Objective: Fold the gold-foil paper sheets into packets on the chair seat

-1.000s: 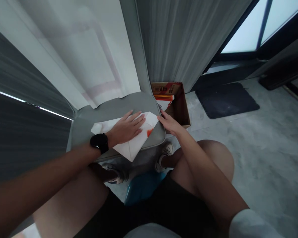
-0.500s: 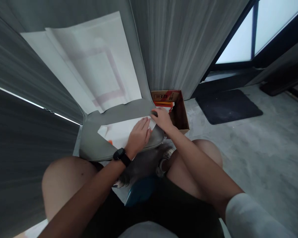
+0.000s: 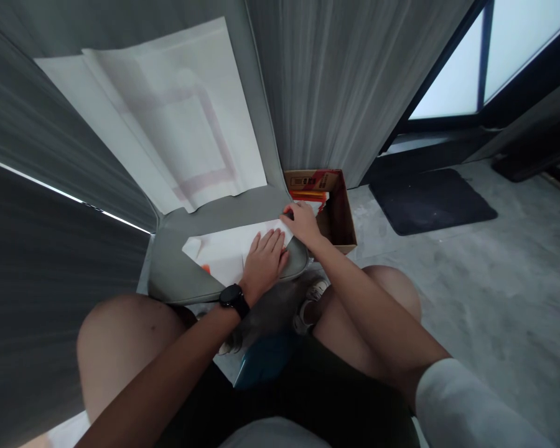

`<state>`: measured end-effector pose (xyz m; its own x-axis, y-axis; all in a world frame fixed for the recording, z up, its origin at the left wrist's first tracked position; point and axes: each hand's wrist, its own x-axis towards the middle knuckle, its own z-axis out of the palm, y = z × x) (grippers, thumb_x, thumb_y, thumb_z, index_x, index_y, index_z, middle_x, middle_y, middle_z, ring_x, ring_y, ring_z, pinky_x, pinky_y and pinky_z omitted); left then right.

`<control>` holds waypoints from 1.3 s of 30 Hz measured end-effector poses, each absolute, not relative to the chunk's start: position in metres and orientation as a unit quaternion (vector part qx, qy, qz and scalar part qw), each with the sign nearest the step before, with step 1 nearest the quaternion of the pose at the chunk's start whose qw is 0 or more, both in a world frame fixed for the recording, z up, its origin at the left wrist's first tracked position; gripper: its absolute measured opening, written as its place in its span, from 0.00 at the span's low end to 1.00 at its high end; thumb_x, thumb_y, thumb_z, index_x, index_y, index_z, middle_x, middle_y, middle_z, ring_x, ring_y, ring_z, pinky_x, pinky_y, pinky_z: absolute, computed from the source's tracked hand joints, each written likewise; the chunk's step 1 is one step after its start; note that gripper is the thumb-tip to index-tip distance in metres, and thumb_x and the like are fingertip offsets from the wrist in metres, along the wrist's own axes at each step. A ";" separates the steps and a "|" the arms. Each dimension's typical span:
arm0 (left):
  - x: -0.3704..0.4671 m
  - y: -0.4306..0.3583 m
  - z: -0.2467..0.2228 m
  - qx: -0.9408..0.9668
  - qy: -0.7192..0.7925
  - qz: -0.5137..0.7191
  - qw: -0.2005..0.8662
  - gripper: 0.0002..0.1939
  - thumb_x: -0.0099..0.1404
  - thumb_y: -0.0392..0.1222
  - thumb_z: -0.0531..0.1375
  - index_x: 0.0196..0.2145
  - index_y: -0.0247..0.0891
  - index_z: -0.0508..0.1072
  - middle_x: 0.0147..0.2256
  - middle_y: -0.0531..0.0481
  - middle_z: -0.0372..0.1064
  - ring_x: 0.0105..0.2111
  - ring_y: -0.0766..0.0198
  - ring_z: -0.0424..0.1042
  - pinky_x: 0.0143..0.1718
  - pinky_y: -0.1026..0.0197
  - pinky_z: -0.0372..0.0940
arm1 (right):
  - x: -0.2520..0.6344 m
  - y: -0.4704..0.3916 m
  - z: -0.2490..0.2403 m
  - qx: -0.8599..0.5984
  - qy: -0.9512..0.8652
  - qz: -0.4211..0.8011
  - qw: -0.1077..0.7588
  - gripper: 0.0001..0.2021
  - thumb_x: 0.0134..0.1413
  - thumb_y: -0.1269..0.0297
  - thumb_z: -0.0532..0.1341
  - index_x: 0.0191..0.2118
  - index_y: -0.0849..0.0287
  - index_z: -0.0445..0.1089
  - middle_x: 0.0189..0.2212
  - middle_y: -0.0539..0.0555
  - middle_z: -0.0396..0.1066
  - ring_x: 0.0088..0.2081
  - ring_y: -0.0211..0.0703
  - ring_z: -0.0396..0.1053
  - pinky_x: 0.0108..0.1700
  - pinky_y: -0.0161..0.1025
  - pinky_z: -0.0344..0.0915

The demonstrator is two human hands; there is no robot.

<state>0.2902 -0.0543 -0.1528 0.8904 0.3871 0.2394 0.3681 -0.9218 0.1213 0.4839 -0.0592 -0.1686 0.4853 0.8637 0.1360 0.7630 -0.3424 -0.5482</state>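
A folded piece of white paper (image 3: 224, 247) lies on the seat of a grey padded chair (image 3: 168, 274). An orange mark shows near its front left edge, and a small flap is bent over at its left end. My left hand (image 3: 264, 258) presses flat on the right part of the paper, fingers stretched out together. At the right end of the paper, the thumb and fingers of my right hand (image 3: 303, 223) are curled in a pinch on its edge. The fingertips there are partly hidden.
Large creased white sheets (image 3: 182, 140) lean against the chair's backrest. Right of the seat, an open cardboard box (image 3: 345, 214) on the floor holds red, orange and white papers (image 3: 313, 200). Beyond it lies a dark mat (image 3: 432, 202). Grey curtains hang around the chair.
My left hand has slid slightly down and right across the paper. My right hand stays at the right end, having shifted only a little.
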 end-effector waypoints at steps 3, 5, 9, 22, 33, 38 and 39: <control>0.290 -0.056 -0.154 0.972 0.194 0.128 0.032 0.26 0.81 0.45 0.46 0.67 0.28 0.67 0.67 0.32 0.65 0.69 0.46 0.63 0.70 0.38 0.57 | 0.483 -0.059 -0.169 -0.821 -0.492 0.089 0.277 0.09 0.65 0.63 0.62 0.46 0.58 0.77 0.47 0.64 0.73 0.51 0.58 0.68 0.57 0.51 0.65; 0.290 -0.056 -0.154 0.973 0.189 0.126 0.033 0.26 0.81 0.45 0.47 0.68 0.28 0.66 0.67 0.31 0.65 0.70 0.45 0.63 0.71 0.37 0.56 | 0.481 -0.061 -0.170 -0.819 -0.496 0.078 0.277 0.09 0.66 0.63 0.61 0.47 0.58 0.76 0.48 0.64 0.73 0.52 0.59 0.68 0.58 0.52 0.64; 0.288 -0.056 -0.153 0.976 0.179 0.122 0.039 0.29 0.81 0.46 0.47 0.71 0.28 0.62 0.68 0.30 0.64 0.71 0.45 0.61 0.71 0.35 0.55 | 0.477 -0.066 -0.174 -0.812 -0.510 0.049 0.278 0.11 0.68 0.63 0.60 0.50 0.59 0.75 0.49 0.65 0.71 0.53 0.60 0.66 0.59 0.53 0.63; 0.277 -0.061 -0.144 0.978 0.183 0.088 0.051 0.29 0.82 0.48 0.46 0.67 0.23 0.65 0.68 0.28 0.63 0.71 0.45 0.60 0.73 0.40 0.54 | 0.475 -0.068 -0.176 -0.812 -0.509 0.031 0.283 0.14 0.72 0.59 0.56 0.50 0.60 0.76 0.49 0.66 0.72 0.52 0.61 0.66 0.60 0.56 0.62; 0.284 -0.097 -0.125 0.959 0.198 0.162 0.121 0.27 0.80 0.38 0.45 0.72 0.28 0.58 0.69 0.34 0.63 0.72 0.50 0.60 0.74 0.42 0.55 | 0.459 -0.070 -0.176 -0.839 -0.471 0.038 0.272 0.15 0.69 0.57 0.61 0.53 0.62 0.74 0.52 0.69 0.69 0.55 0.64 0.63 0.60 0.58 0.62; 0.285 -0.077 -0.135 0.960 0.223 0.143 0.087 0.27 0.81 0.41 0.44 0.70 0.22 0.60 0.71 0.31 0.59 0.72 0.49 0.58 0.75 0.44 0.53 | 0.458 -0.071 -0.180 -0.832 -0.479 -0.003 0.279 0.15 0.71 0.56 0.60 0.52 0.62 0.74 0.51 0.67 0.70 0.53 0.61 0.64 0.58 0.56 0.64; 0.283 -0.071 -0.138 0.960 0.229 0.138 0.080 0.27 0.82 0.42 0.44 0.70 0.22 0.61 0.70 0.31 0.59 0.72 0.48 0.58 0.74 0.43 0.54 | 0.458 -0.071 -0.181 -0.832 -0.479 -0.011 0.281 0.15 0.71 0.56 0.59 0.52 0.62 0.74 0.51 0.67 0.70 0.53 0.61 0.65 0.58 0.56 0.64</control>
<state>0.2833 -0.0711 -0.1383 0.8571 0.4614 0.2290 0.4172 -0.8826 0.2168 0.4576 -0.0712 -0.1813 0.5416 0.7899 0.2876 0.8024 -0.3837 -0.4571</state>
